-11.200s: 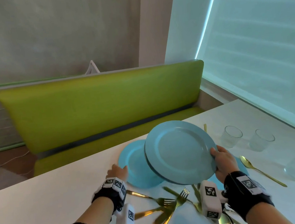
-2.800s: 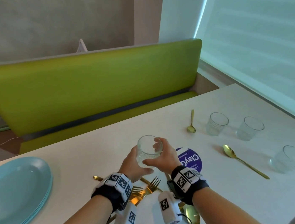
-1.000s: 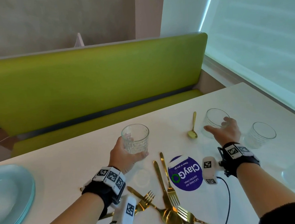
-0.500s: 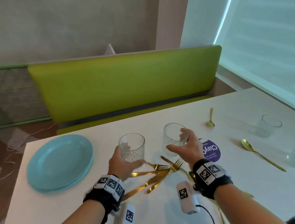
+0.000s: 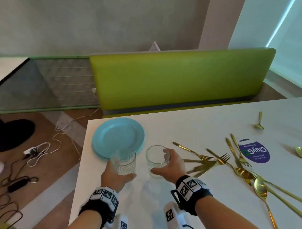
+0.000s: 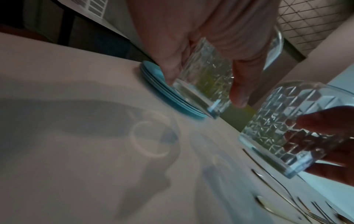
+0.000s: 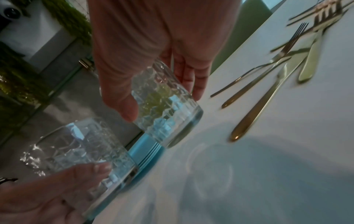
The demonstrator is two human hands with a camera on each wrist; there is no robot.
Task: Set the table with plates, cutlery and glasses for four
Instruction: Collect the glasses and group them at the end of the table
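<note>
Two tumblers held above the worktop [image 5: 214,125]

Our left hand [image 5: 116,175] grips one cut-glass tumbler [image 5: 124,163], our right hand [image 5: 171,166] another [image 5: 156,160], seemingly just off the surface, near stacked blue plates [image 5: 117,135].

Plates [image 5: 117,135] left of cutlery [image 5: 218,160]

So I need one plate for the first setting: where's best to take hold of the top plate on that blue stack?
Probably at the far rim of the stack of blue plates, reaching over from above. The near edge is crowded by the two glasses, one in the left hand and one in the right hand, so set a glass down first.
</note>
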